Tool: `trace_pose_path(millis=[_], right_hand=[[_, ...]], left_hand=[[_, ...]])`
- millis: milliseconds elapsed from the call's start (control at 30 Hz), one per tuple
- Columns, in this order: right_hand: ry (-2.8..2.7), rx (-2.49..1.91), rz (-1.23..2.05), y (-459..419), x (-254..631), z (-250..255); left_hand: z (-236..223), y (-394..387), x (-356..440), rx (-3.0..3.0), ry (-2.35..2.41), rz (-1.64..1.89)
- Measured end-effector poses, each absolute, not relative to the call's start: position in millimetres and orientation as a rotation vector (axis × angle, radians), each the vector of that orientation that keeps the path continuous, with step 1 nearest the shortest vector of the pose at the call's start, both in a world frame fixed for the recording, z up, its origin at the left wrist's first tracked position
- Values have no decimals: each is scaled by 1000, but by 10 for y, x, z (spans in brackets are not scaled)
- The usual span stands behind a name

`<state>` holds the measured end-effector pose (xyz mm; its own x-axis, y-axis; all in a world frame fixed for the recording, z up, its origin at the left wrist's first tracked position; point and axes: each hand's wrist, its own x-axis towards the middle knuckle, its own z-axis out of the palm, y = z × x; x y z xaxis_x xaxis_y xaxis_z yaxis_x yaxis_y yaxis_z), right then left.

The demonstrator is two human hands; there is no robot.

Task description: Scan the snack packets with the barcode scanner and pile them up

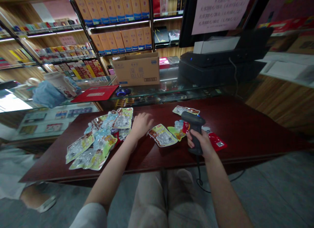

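Observation:
My right hand (203, 141) is wrapped round the handle of a black barcode scanner (196, 123), held over the right part of the dark red table. My left hand (141, 126) holds nothing I can see; its fingers reach out just above the tabletop. On its left lies a heap of shiny snack pouches (100, 136). Between my hands rest a single yellow-green pouch (163, 135) and a smaller green one (177, 133), near the scanner. A red packet (216, 141) lies partly behind my right hand. Behind the scanner is another flat pouch (185, 110).
The table (235, 123) backs onto a glass counter bearing a cardboard box (137, 70), a red folder (95, 93) and a paper cup (60, 84). A black printer-like machine (220, 64) stands at right. The scanner's cable (198, 170) hangs off the front edge. Another person's leg (34, 195) shows at left.

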<state>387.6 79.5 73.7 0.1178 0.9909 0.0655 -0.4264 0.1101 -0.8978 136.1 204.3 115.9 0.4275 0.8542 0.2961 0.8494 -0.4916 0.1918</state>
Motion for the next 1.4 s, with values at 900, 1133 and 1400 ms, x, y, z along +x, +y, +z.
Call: trace_pose_path(millis=[900,1133,1400], right_hand=[[-814,-816,1269,811,3903,805],[-874,-840,1263,844,3870,874],[-914,-876,1250,1010,3809,902]], left_hand=[[994,2660,1774,1376,997,1215],[1076,2689,1877,704,740,1482],[1132,2687,1862,549,639,1358]])
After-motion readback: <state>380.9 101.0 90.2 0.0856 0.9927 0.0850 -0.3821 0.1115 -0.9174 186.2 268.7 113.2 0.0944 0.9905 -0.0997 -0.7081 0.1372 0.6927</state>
